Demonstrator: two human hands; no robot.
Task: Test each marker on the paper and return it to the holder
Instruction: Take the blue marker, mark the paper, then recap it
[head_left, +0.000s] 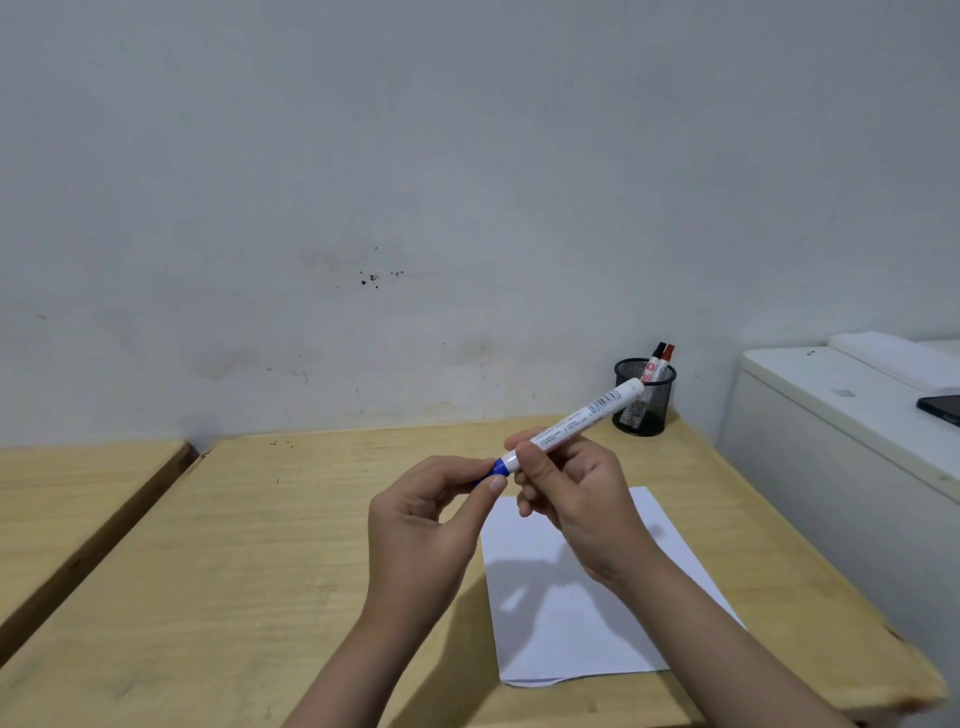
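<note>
A white marker (587, 414) with a blue cap (496, 469) is held above the wooden table, tilted up to the right. My right hand (574, 493) grips its white barrel. My left hand (434, 512) pinches the blue cap between thumb and fingers. A white sheet of paper (576, 618) lies flat on the table under my hands. The black mesh holder (644, 397) stands at the table's far right corner, with a black-capped marker (655, 358) and a red-capped marker (667, 357) standing in it.
The wooden table (260, 545) meets a pale wall at the back. A second wooden table (67, 493) stands to the left across a narrow gap. A white cabinet (831, 441) on the right carries a dark phone (943, 408) and white paper.
</note>
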